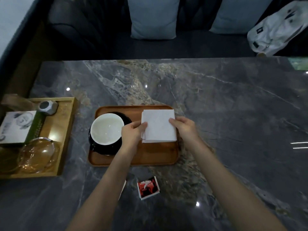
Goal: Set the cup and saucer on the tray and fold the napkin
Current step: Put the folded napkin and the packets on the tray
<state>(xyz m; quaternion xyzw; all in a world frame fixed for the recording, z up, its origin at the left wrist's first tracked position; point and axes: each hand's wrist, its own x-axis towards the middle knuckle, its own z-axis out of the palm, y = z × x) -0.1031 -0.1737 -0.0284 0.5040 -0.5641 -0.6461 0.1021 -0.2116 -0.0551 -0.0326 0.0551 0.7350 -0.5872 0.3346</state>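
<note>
Cup [106, 129], white inside, sits on a dark saucer [106, 150] in the left half of the brown wooden tray [150, 157], which lies on the grey marble table [233, 105] nearer its left edge. At the table's far left edge I see a second, yellowish tray [66, 130] carrying a box with a printed picture [16, 126], a small grey faceted object [48, 106] and a clear glass dish [39, 155]. My left hand [131, 134] reaches over the cup's right rim, its fingers closed in a pinch on the left edge of the white napkin [158, 125]. The napkin, folded to a square with layered edges showing at its near left corner, rests in the right half of the brown tray, its far edge close to the tray's far rim. My right hand [183, 127] grips the napkin's right edge, thumb on top, fingers curled under or beside it; I cannot tell which. Near the table's front edge, between my forearms, lies a small red-and-white packet [148, 187]. Beyond the far edge stand pale cushions [153, 17] on a dark bench, with a white bag [280, 27] at the right.
</note>
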